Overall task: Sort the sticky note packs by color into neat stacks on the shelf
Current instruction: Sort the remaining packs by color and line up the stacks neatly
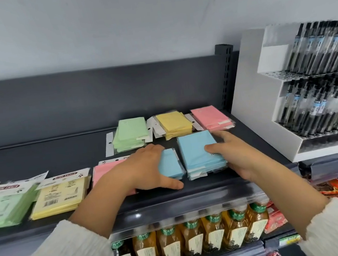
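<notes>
Left hand [148,169] curls round a blue pack [170,165]; right hand [235,159] squeezes the near blue stack [197,152] (shiny wraps): a shove could spill it.

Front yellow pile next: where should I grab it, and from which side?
Probably its near edge, thumb on top, coming from the shelf front. The front yellow pile lies flat; green packs and a pink pack crowd its sides, and its header cards sit at the far end.
</notes>
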Available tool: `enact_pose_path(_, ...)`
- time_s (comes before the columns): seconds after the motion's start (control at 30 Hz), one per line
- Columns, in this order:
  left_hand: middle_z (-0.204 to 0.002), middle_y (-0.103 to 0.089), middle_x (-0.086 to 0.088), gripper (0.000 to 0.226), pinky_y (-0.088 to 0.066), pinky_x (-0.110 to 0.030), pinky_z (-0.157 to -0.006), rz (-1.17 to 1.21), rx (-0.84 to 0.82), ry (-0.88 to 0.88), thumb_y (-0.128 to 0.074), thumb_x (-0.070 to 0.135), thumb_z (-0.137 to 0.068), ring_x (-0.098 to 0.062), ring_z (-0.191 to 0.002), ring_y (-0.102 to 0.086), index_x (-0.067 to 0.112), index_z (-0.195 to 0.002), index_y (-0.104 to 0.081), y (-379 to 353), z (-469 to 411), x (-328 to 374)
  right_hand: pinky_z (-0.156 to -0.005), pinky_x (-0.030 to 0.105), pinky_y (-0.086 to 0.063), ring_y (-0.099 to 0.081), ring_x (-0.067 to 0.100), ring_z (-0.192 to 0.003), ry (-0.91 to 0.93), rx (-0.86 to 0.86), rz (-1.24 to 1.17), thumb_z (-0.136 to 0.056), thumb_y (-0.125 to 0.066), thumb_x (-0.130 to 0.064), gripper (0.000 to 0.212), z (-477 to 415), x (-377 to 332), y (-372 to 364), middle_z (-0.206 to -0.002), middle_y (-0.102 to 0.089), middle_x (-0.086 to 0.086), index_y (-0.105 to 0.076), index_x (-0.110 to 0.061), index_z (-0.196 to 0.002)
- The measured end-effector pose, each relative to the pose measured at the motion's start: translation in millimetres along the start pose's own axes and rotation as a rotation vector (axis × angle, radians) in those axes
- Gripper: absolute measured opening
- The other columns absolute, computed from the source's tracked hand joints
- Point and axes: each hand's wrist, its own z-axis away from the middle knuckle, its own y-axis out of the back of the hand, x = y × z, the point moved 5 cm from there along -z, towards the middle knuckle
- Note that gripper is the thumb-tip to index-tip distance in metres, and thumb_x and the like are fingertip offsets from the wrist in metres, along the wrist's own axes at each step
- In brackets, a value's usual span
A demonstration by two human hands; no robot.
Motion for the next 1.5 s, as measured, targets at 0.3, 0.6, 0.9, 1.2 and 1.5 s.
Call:
enact_pose_path(0.3,-0.136,-0.041,0.007,0.088,-0.036,-0.034,-0.102,0.060,0.044,-0.061,-0.068,0.063,-0.070,-0.015,-0.121,-0.039,0.026,-0.140,-0.031,-2,0,0,-0.092,0.032,-0.049,-0.061,0.017,-0.104,0.038,0.029,0.043,-0.092,-0.057,-0.012,0.050,3,5,-1,-0.120,-0.060,-0.001,-0.040,-0.024,-0.137)
enact_pose_path(0.6,-0.140,-0.038,0.004,0.092,-0.033,-0.031,-0.104,0.026,0.060,-0.084,-0.065,0.064,-0.073,-0.017,-0.126,-0.035,0.023,-0.145,-0.025,-3,-3,1,-0.082,0.026,-0.050,-0.062,0.011,-0.100,0.070,0.060,0.114,-0.093,-0.055,-0.014,0.046,6,4,-4,-0.117,-0.061,-0.006,-0.040,-0.023,-0.136)
enact_pose_path(0.9,-0.129,-0.045,0.004,0.081,-0.037,-0.033,-0.099,0.026,0.057,-0.066,-0.066,0.064,-0.071,-0.017,-0.118,-0.040,0.023,-0.135,-0.037,-2,-2,2,-0.071,0.016,-0.043,-0.055,0.000,-0.094,0.058,0.033,0.246,-0.100,-0.038,-0.014,0.041,11,-3,-14,-0.106,-0.056,-0.015,-0.038,-0.029,-0.137)
enact_pose_path(1.2,-0.149,-0.029,0.000,0.104,-0.024,-0.031,-0.110,-0.013,0.068,-0.073,-0.063,0.065,-0.074,-0.020,-0.135,-0.027,0.016,-0.150,-0.012,-2,0,4,-0.067,0.015,-0.041,-0.053,-0.002,-0.093,0.041,0.036,0.259,-0.100,-0.037,-0.014,0.041,10,-3,-15,-0.102,-0.054,-0.020,-0.037,-0.031,-0.138)
enact_pose_path(1.5,-0.153,-0.022,0.000,0.105,-0.019,-0.031,-0.112,-0.031,0.047,-0.072,-0.061,0.065,-0.076,-0.020,-0.139,-0.022,0.015,-0.151,-0.007,-1,3,5,-0.066,0.014,-0.040,-0.052,-0.002,-0.093,0.038,0.037,0.294,-0.101,-0.037,-0.017,0.044,10,-3,-17,-0.113,-0.053,-0.011,-0.032,-0.030,-0.142)
